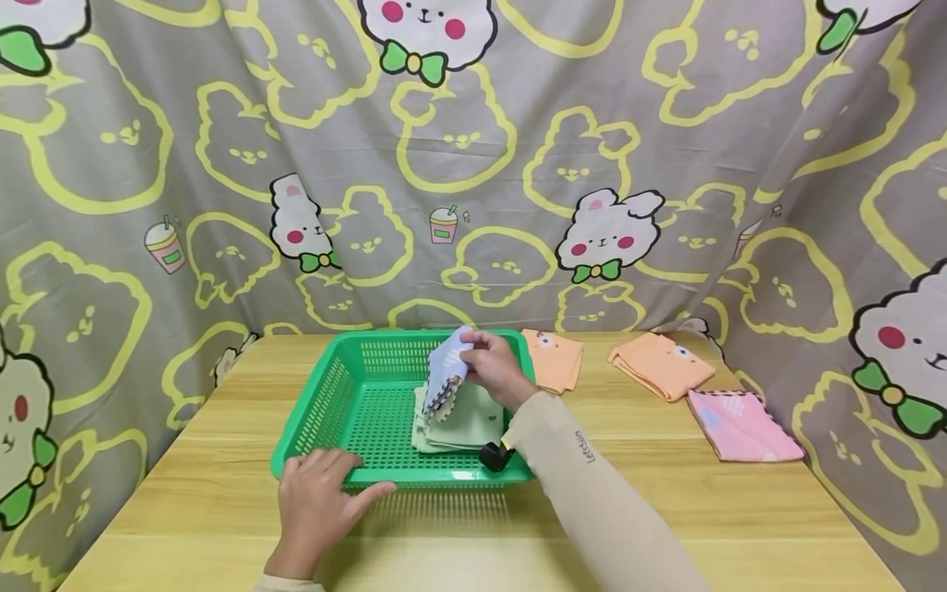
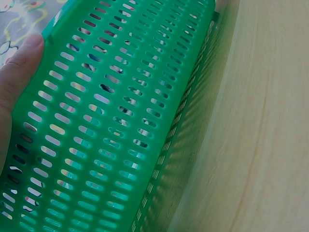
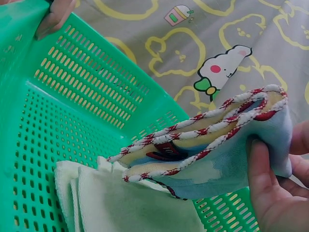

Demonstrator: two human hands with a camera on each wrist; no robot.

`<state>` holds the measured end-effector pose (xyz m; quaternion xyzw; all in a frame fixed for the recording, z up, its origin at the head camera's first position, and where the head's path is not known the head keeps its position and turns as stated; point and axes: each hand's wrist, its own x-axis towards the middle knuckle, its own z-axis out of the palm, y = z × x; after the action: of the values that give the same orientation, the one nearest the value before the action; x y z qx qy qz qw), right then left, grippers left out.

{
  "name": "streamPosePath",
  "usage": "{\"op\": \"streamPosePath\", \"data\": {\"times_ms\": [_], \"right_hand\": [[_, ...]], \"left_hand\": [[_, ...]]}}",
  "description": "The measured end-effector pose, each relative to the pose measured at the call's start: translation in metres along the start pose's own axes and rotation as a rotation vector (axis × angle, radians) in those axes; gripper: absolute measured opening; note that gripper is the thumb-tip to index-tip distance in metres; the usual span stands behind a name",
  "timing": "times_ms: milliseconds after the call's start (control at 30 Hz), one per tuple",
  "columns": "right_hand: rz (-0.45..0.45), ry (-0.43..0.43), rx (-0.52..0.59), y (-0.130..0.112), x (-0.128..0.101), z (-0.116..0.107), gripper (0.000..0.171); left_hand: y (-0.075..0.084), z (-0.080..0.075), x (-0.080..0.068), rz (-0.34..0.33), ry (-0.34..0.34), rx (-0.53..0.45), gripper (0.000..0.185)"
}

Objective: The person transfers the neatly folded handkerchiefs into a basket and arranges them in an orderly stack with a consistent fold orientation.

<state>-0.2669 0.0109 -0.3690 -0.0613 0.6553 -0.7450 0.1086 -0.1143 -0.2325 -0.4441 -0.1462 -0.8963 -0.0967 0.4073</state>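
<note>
A green plastic basket (image 1: 410, 475) with slotted walls stands on the table. My left hand (image 1: 318, 501) grips its near rim at the left corner, fingers over the edge; in the left wrist view the thumb (image 2: 21, 67) lies against the outer wall. Over the basket's right half, my right hand (image 1: 499, 370) pinches a folded light blue towel (image 1: 448, 362) between thumb and fingers. Red-and-white stitching runs along the towel's layered edges in the right wrist view. Just below it, a folded pale green towel (image 3: 135, 203) lies inside the basket.
Beside the basket's right wall lies a folded orange towel (image 1: 561, 362), partly hidden. Farther right are another orange towel (image 1: 662, 370) and a pink towel (image 1: 743, 427) on the wooden table (image 1: 629, 460). A patterned grey curtain (image 1: 510, 181) surrounds the table's back and sides.
</note>
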Motion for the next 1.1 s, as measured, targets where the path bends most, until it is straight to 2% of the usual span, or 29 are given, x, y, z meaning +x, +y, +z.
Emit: {"op": "streamPosePath", "data": {"times_ms": [200,433,667,867,1100], "right_hand": [[0.002,0.011,-0.027,0.004,0.002,-0.001,0.032],[0.028,0.039,-0.111,0.007,0.002,-0.006,0.032],[0.040,0.069,-0.194,0.010,0.003,-0.016,0.029],[0.037,0.072,-0.227,0.015,0.004,-0.022,0.025],[0.002,0.065,-0.384,0.014,0.002,-0.022,0.024]], "left_hand": [[0.000,0.000,0.000,-0.006,-0.004,0.002,0.072],[0.001,0.001,0.000,-0.005,-0.015,0.001,0.071],[0.000,0.001,0.000,0.002,0.002,-0.009,0.067],[0.001,0.001,0.000,0.000,0.007,-0.005,0.070],[0.000,0.000,-0.001,0.003,0.004,0.013,0.072]]}}
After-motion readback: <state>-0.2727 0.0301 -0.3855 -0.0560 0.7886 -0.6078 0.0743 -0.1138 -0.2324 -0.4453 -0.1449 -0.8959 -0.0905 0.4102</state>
